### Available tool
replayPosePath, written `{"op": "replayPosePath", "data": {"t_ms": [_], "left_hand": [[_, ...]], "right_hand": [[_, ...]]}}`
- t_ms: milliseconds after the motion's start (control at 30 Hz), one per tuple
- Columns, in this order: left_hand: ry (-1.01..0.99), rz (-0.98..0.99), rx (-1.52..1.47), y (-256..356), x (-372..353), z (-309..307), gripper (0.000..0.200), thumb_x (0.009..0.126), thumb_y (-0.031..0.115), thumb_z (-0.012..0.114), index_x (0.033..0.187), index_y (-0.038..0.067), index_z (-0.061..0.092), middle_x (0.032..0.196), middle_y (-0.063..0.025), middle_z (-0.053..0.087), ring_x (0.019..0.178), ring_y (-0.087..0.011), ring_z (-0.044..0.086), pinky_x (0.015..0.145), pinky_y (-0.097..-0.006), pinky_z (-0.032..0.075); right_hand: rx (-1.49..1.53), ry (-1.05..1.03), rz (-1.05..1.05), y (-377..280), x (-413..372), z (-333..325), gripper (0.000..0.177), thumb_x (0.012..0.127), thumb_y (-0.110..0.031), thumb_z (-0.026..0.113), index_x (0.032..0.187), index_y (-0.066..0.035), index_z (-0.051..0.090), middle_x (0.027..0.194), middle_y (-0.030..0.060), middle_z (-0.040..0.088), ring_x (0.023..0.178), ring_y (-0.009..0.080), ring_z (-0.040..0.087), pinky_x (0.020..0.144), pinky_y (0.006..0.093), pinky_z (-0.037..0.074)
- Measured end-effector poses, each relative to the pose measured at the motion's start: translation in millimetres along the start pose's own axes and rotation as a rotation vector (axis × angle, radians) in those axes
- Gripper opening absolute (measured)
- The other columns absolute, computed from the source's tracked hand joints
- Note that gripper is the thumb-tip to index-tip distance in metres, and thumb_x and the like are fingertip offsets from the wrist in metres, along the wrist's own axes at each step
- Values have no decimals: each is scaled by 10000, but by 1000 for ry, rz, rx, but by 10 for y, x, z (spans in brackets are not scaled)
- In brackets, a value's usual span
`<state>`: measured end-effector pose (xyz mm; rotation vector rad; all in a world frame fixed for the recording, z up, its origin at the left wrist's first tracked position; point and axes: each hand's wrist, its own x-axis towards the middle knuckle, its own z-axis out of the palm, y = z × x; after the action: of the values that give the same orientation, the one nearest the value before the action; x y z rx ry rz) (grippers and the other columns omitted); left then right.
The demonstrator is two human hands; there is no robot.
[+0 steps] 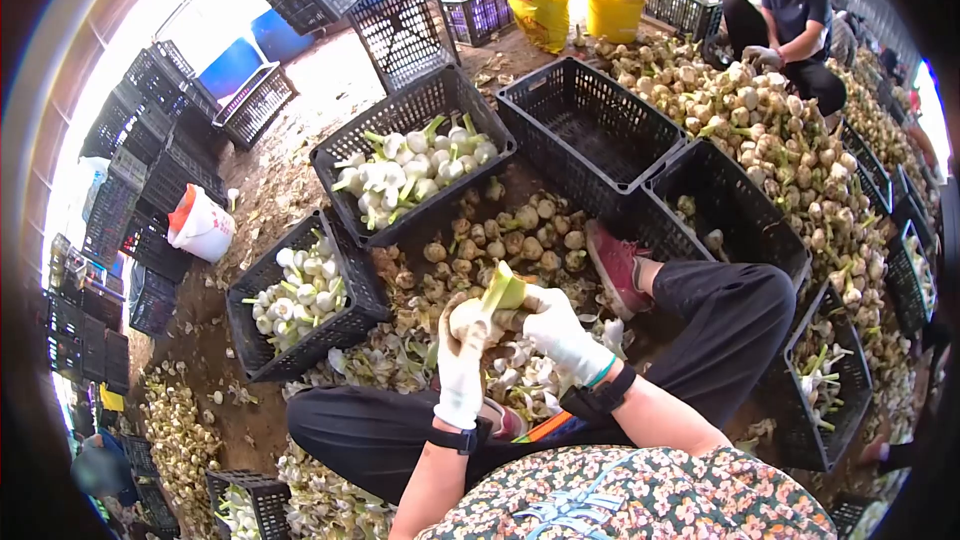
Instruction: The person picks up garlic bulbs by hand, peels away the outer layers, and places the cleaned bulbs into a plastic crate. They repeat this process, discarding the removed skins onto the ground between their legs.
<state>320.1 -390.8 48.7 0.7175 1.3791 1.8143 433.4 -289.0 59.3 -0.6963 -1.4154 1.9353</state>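
My left hand [462, 355], in a soiled white glove, is wrapped round a garlic bulb [467, 318] in front of my lap. From the bulb a thick green stem [503, 290] points up and to the right. My right hand [556, 328], gloved too, has its fingers closed at the stem's lower side; whether it also holds a tool cannot be made out. Just beyond my hands lie untrimmed garlic bulbs [515, 237] on the ground. Loose peelings [400, 352] spread beside and below my hands.
Black crates with white garlic stand ahead [335, 155] and to the left [240, 300]. Two deeper crates [620, 185] [800, 250] stand ahead right. A large garlic heap [750, 120] fills the right, where a co-worker [795, 30] sits. A white bucket [205, 228] stands left.
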Motion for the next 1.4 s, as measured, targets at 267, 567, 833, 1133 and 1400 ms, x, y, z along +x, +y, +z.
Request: {"op": "replayPosePath", "data": {"t_ms": [267, 567, 833, 1133, 1400], "left_hand": [[-52, -202, -33, -3, 121, -191, 519, 925, 342, 638, 1310, 32, 480, 1209, -119, 600, 1050, -222, 625, 886, -339, 535], [-248, -136, -406, 193, 57, -334, 777, 701, -57, 773, 1384, 60, 420, 1235, -136, 579, 1052, -228, 620, 856, -326, 553], [-212, -37, 155, 217, 60, -253, 853, 653, 16, 839, 1390, 71, 414, 1227, -87, 533, 1109, -192, 562, 934, -315, 497], [-338, 106, 553, 332, 66, -208, 871, 615, 38, 851, 1375, 41, 426, 1187, -83, 547, 1087, -186, 557, 959, -310, 458], [13, -44, -54, 51, 91, -199, 714, 719, 27, 824, 1320, 52, 440, 1257, -72, 529, 1167, -193, 532, 1020, -328, 446]], "right_hand": [[-77, -35, 154, 60, 36, -53, 228, 888, -48, 676, 1109, 8, 688, 961, -29, 697, 849, 49, 585, 775, 230, 488], [616, 429, 301, 249, 278, -598, 250, 955, -182, 560, 1125, 1, 584, 968, 121, 661, 883, 260, 650, 745, 420, 569], [-751, -101, -235, -399, -88, -93, 335, 824, -193, 693, 1105, -12, 669, 1044, 198, 659, 964, 353, 643, 837, 401, 520], [-1265, -263, -517, -457, -39, 29, 125, 704, -135, 659, 782, -36, 649, 803, 144, 605, 757, 343, 627, 670, 430, 508], [-877, -56, -262, -346, -6, 63, 168, 744, -111, 632, 868, 0, 609, 864, 187, 589, 823, 379, 594, 720, 444, 481]]}}
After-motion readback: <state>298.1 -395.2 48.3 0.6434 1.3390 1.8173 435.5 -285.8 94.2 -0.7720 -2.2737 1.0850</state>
